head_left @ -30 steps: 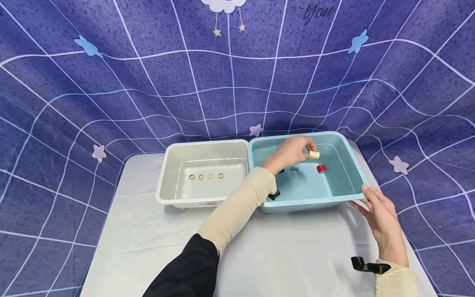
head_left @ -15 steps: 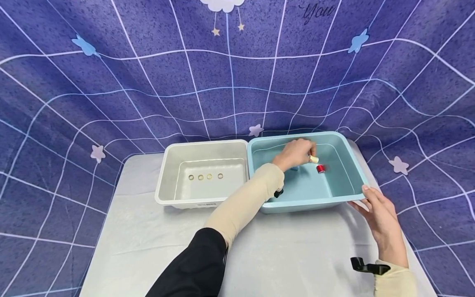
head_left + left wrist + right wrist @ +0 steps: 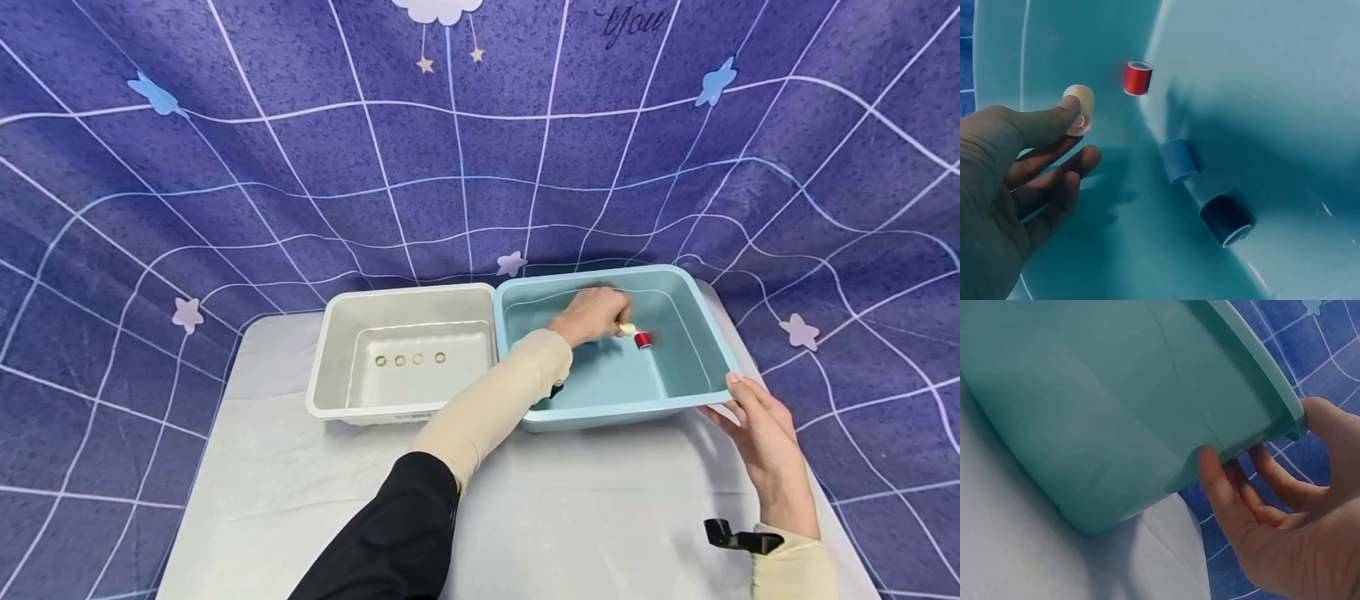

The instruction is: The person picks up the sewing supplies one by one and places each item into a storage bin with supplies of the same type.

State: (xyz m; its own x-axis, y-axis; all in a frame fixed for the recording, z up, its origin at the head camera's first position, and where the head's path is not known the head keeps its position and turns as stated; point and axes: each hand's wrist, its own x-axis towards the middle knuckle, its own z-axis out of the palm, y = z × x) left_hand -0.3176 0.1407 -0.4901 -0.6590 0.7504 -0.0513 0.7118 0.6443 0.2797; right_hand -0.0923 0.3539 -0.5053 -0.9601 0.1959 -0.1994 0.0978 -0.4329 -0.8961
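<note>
My left hand [image 3: 596,315] is inside the teal bin [image 3: 622,409], pinching a cream thread spool [image 3: 1083,100] between thumb and fingers. The other fingers are loosely bent below it in the left wrist view. Close by in the bin lies a red spool [image 3: 642,341]. A blue spool [image 3: 1178,161] and a dark navy spool [image 3: 1225,220] lie further along the bin, mostly hidden by the hand and arm in the head view. At the bin's front right corner, my right hand [image 3: 1297,531] grips the rim, thumb on top and fingers underneath.
Left of the teal bin, right against it, stands a light grey bin [image 3: 397,413]. Several small round ring-like shapes [image 3: 440,357] lie in a row on its floor. Both bins stand on a white-covered table [image 3: 570,508] with a purple patterned curtain [image 3: 480,150] behind.
My left hand has lowered with the cream spool, bringing it close to the red one in the head view. My right hand keeps its hold on the rim. The head view has shifted slightly.
</note>
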